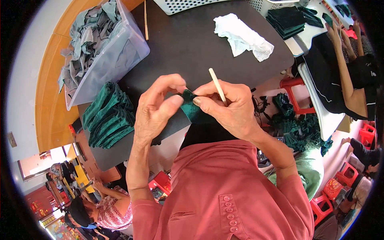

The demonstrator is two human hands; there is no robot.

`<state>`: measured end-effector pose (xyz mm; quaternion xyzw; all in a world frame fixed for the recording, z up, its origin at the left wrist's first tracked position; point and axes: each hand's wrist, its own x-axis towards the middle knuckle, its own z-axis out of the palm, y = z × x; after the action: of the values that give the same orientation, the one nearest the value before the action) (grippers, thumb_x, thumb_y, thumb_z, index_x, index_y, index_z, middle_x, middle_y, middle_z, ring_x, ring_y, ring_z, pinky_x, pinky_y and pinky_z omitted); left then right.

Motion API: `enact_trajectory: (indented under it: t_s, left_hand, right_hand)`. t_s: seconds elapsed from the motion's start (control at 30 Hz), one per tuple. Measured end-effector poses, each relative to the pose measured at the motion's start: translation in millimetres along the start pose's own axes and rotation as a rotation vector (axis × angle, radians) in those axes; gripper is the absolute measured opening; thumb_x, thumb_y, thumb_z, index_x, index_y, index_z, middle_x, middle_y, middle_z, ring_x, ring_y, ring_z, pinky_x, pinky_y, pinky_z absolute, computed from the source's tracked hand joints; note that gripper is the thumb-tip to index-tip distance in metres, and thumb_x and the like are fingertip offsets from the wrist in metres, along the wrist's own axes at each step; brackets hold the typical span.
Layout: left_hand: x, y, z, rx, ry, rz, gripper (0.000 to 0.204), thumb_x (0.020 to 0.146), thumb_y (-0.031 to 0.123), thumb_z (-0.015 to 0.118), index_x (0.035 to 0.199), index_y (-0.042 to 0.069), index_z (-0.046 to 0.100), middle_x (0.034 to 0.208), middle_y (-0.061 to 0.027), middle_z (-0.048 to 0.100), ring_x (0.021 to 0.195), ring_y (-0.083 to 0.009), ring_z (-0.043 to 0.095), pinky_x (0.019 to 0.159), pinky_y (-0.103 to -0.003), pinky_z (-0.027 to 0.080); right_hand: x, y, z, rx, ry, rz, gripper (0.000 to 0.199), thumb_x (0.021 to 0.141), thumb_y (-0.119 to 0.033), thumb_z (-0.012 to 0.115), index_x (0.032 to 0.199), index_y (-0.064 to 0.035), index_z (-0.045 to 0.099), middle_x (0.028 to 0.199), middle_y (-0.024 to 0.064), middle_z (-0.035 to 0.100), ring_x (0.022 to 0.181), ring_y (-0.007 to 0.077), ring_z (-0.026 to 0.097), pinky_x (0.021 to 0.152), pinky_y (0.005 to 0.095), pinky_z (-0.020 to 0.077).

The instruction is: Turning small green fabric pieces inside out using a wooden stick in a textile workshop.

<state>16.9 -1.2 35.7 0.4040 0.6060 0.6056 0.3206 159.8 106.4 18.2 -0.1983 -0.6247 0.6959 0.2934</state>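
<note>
Dark tabletop (192,44) fills the middle of the room, and over its near edge both hands meet on a small green cloth piece (191,105). Left hand (154,112) pinches it between thumb and forefinger; right hand (228,106) pinches its other side while also gripping a pale stick (217,86), whose lower end is hidden in the fist. Most of the piece is covered by fingers. Left of it lies a stack of green pieces (110,116), beyond that a clear bin (132,50) of grey cloth. Farther back sits a white rag (242,38). A white basket (180,5) is cut off at the top.
</note>
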Motion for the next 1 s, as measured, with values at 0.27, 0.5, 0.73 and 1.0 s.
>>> enact_trajectory:
  t_s: [0.27, 0.5, 0.73, 1.0]
  left_hand:
    - [15, 3, -13, 0.276, -0.06, 0.009, 0.019, 0.076, -0.008, 0.05, 0.089, 0.002, 0.059, 0.075, 0.0027, 0.055, 0.066, -0.0057, 0.049, 0.062, -0.019, 0.041]
    - [18, 3, -3, 0.086, -0.308, -0.007, 0.015, 0.084, 0.004, 0.054, 0.098, 0.0, 0.059, 0.094, -0.0043, 0.058, 0.087, -0.0126, 0.055, 0.078, -0.026, 0.044]
    - [28, -4, -24, 0.056, -0.049, 0.08, 0.021, 0.092, 0.017, 0.05, 0.087, 0.0, 0.06, 0.082, -0.0066, 0.06, 0.082, -0.0109, 0.055, 0.075, -0.024, 0.043]
    - [18, -2, -1, 0.272, -0.342, -0.122, 0.015, 0.085, 0.013, 0.063, 0.088, -0.001, 0.06, 0.069, -0.0013, 0.054, 0.063, -0.0077, 0.047, 0.055, -0.024, 0.038]
  right_hand:
    - [-2, 5, -3, -0.078, -0.039, -0.014, 0.005, 0.079, -0.004, 0.066, 0.081, -0.0005, 0.065, 0.059, -0.0045, 0.052, 0.052, 0.0002, 0.038, 0.044, 0.02, 0.03]
    - [-1, 9, -7, -0.043, -0.021, -0.055, 0.005, 0.079, -0.004, 0.066, 0.082, -0.0006, 0.065, 0.061, -0.0043, 0.055, 0.053, -0.0004, 0.039, 0.045, 0.019, 0.0304]
    - [-5, 17, -19, 0.027, -0.022, -0.001, 0.006, 0.084, -0.001, 0.061, 0.088, 0.0016, 0.065, 0.071, -0.0005, 0.061, 0.06, 0.0007, 0.047, 0.052, 0.0169, 0.0354]
    - [-3, 14, -14, 0.044, 0.029, -0.01, 0.009, 0.079, -0.006, 0.069, 0.085, -0.0007, 0.066, 0.064, -0.0045, 0.056, 0.056, 0.0009, 0.042, 0.048, 0.0193, 0.0338]
